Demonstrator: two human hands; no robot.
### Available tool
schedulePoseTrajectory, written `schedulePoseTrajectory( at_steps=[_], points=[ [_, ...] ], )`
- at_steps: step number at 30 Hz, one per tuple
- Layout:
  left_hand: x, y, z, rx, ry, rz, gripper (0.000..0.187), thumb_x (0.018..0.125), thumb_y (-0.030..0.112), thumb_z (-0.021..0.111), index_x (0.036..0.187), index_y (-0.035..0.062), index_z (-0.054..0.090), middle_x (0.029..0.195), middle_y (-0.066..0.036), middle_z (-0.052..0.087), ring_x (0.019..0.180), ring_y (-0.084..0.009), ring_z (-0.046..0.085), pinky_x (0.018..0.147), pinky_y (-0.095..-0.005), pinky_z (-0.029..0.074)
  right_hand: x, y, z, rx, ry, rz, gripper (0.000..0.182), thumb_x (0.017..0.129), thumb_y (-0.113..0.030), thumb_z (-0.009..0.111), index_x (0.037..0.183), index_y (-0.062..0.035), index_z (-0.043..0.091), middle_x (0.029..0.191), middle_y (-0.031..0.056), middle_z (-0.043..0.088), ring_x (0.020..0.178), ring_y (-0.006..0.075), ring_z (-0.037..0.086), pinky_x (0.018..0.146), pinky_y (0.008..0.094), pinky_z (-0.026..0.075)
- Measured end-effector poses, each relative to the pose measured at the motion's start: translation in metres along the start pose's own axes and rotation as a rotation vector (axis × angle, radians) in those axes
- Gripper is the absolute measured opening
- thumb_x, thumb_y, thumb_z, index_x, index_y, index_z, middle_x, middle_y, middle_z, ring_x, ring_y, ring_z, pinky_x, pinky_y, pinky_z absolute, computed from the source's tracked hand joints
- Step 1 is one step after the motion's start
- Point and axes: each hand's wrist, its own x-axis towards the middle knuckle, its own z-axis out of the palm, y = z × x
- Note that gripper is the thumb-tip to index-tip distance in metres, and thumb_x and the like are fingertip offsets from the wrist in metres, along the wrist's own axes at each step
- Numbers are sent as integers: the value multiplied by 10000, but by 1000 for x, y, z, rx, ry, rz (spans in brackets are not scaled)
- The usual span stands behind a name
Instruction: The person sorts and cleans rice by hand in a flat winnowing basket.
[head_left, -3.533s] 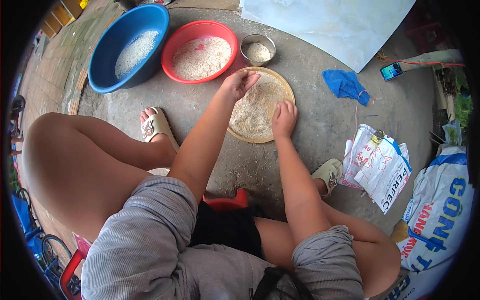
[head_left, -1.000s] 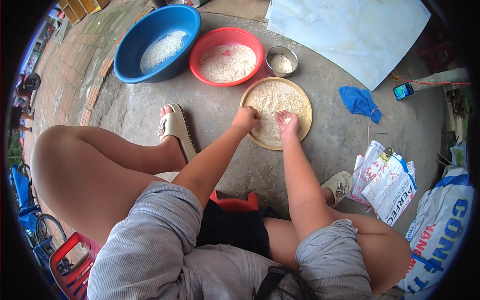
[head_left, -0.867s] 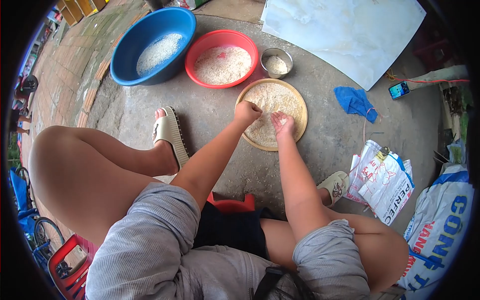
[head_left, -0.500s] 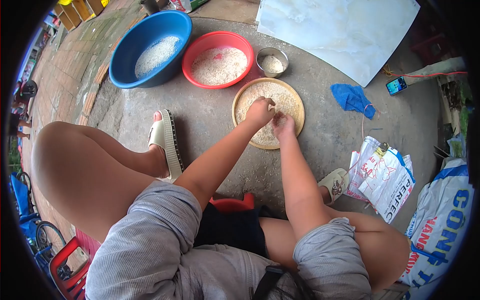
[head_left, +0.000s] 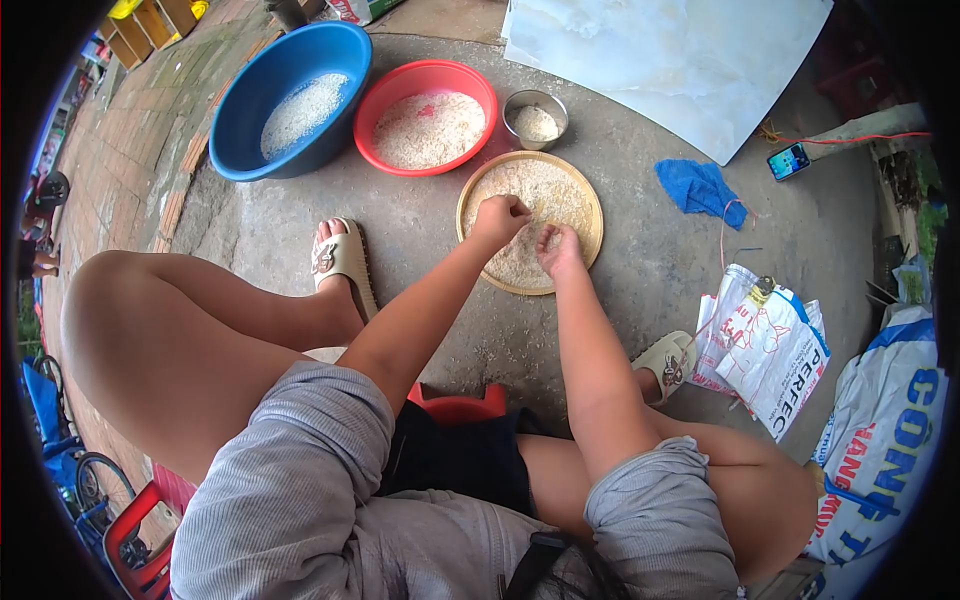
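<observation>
I have both bare hands over the round tray [head_left: 598, 236], which sits flat on the concrete floor [head_left: 640, 290]. Pale grain [head_left: 537, 180] covers most of its base. Left hand [head_left: 500, 220]: over the tray's left half, fingers bent into a narrow pinch; can't tell if anything's in it. Right hand [head_left: 559, 248]: over the tray's near right part, fingers curled in toward the palm; contents not readable from my end. Hands close, small gap between them. Steel bowl [head_left: 540, 99] is just beyond the tray, some grain in it. Red basin [head_left: 420, 80] is beyond and left of the tray, holding more grain; blue basin [head_left: 240, 115] is farther left of the tray, white grain in it. Blue cloth [head_left: 692, 187] lies crumpled right of the tray; phone [head_left: 788, 161] is farther right, screen lit. Printed white bag [head_left: 770, 345] lies right of the tray, toward its near side. Red stool [head_left: 460, 403] shows on the tray's near side.
</observation>
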Motion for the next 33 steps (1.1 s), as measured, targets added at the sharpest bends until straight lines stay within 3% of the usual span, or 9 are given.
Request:
schedulePoseTrajectory(
  at_steps=[4, 6, 8, 10, 13, 18, 23, 30, 33],
  points=[
    [20, 28, 1, -376, -301, -89, 104, 741, 59, 689, 837, 25, 670, 785, -77, 671, 677, -119, 636, 627, -261, 503, -14, -3, 10, 89, -27, 37, 195, 917, -213, 407, 928, -41, 497, 838, 79, 533, 741, 176, 548, 726, 290, 516],
    [22, 36, 0, -431, -431, -111, 211, 703, 182, 712, 849, 33, 676, 795, -124, 677, 766, -216, 662, 714, -319, 515, -20, -6, 13, 62, 14, -19, 282, 952, -239, 339, 908, -15, 505, 808, 92, 535, 723, 195, 540, 768, 323, 525],
    [18, 45, -3, 239, -377, 265, 267, 739, 266, 662, 882, 41, 683, 878, -152, 672, 867, -261, 645, 808, -374, 493, -25, -7, 15, 76, 9, -18, 221, 940, -205, 371, 918, -26, 500, 841, 92, 542, 748, 189, 551, 776, 317, 520],
    [15, 38, 0, 361, -413, 211, 362, 771, 331, 604, 1005, 62, 666, 1058, -179, 628, 1007, -304, 589, 877, -415, 459, -20, -6, 13, 91, 7, -17, 162, 929, -171, 403, 929, -38, 495, 873, 92, 549, 772, 183, 563, 784, 310, 515],
    [7, 15, 11, 457, -316, 128, 468, 834, 296, 554, 1227, 42, 531, 1247, -190, 515, 1124, -326, 514, 950, -367, 415, -4, -4, 7, 93, 39, -2, 160, 902, -182, 419, 802, -83, 496, 676, 31, 502, 600, 148, 512, 577, 279, 481],
    [-8, -24, 24, 583, -59, 269, 574, 887, 325, 472, 1390, 97, 316, 1457, -146, 265, 1356, -288, 236, 1103, -400, 213, 5, 2, 7, -115, 71, -79, 202, 826, -213, 419, 637, -156, 374, 471, -42, 315, 374, 113, 251, 339, 270, 173],
    [-19, -34, 27, 622, -7, 354, 561, 913, 339, 403, 1416, 128, 271, 1485, -93, 221, 1385, -257, 161, 1126, -417, 117, 38, 18, 29, -327, 564, -440, 156, 828, -169, 403, 755, -51, 475, 588, 15, 361, 408, 139, 315, 361, 315, 264],
    [-16, -33, 35, 742, 25, 318, 538, 929, 361, 324, 1415, 137, 278, 1493, -48, 215, 1392, -243, 136, 1129, -429, 72, 32, -3, 71, 23, 458, -141, 190, 860, -191, 351, 736, -67, 422, 572, 10, 362, 401, 144, 302, 368, 263, 240],
    [-15, -31, 33, 773, -11, 303, 536, 929, 364, 316, 1408, 124, 293, 1491, -54, 218, 1392, -245, 134, 1127, -440, 66, 39, -20, 80, 181, 159, -90, 242, 903, -154, 285, 683, -107, 373, 522, -3, 359, 384, 119, 299, 378, 249, 271]
  ],
)
